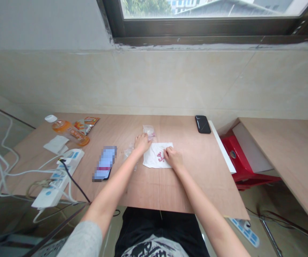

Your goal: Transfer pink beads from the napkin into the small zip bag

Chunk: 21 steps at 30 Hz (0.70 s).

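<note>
A white paper tissue (153, 160) lies flat on the wooden table (148, 189) with several small pink bits (159, 155) on it. My right hand (173, 157) rests on the tissue's right side, fingers curled and pinched right beside the pink bits. My left hand (141, 143) sits at the tissue's upper left corner, fingers curled down at a small clear plastic bag (149, 131) that holds pink pieces. Another crumpled clear bag (128, 151) lies just left of my left wrist.
A phone (105, 163) lies left of my arms, a black phone (203, 124) at the far right edge. At the left are a power strip (60, 177) with white cables, an orange bottle (69, 132), snack packets (86, 124) and a tissue (55, 144). A red stool (239, 160) stands right.
</note>
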Available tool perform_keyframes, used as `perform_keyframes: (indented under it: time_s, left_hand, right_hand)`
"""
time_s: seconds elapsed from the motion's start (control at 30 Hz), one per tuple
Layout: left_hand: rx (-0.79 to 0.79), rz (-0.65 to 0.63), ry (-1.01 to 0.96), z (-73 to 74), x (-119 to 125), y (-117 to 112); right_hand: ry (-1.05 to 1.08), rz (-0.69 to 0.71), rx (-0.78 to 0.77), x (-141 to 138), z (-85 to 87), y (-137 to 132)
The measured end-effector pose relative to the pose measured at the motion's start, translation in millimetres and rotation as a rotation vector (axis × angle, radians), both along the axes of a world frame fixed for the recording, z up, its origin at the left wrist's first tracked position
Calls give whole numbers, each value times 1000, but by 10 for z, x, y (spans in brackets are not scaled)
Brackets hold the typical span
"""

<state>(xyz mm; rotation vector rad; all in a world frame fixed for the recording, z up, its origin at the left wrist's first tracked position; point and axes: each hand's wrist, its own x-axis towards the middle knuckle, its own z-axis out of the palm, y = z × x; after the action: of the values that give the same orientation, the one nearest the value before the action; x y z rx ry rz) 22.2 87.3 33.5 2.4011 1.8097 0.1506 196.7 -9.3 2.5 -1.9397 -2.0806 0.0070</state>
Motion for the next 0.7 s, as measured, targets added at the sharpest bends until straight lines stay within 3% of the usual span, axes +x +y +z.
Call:
perform_keyframes:
  time_s: [0.7]
  left_hand:
    - [69, -35, 11, 18, 102, -40]
  right_hand:
    - [31, -40, 49, 4, 51, -25]
